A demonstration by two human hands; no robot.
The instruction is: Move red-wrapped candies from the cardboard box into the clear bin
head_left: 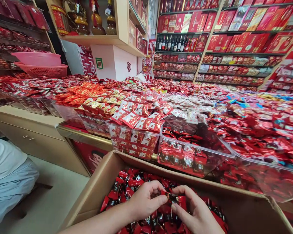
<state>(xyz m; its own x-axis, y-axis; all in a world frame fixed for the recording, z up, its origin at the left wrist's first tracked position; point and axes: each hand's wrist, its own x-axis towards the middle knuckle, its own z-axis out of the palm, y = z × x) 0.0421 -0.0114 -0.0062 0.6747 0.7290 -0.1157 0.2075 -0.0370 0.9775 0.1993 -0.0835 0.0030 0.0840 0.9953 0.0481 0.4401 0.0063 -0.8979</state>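
Note:
Over an open cardboard box (249, 208), both of my hands pinch one small red-and-black wrapped candy (176, 199). My left hand (146, 200) has thumb and forefinger closed on its left end. Its right end sits between the thumb and fingers of my right hand (194, 209). Under my hands, the box holds a heap of similar red-and-black wrapped candies (117, 188). Just beyond the box stands a clear plastic bin (185, 159) with similar dark-and-red packets, lower than its neighbours. My palms and forearms hide part of the heap.
Beside that bin, a clear bin (134, 139) is piled with red-and-white packets. More heaped packets (271, 130) spread right. Pink plastic baskets (40, 63) stand back left. Shelves (185, 32) hold bottles and red boxes. A seated person (8, 178) is at the left edge.

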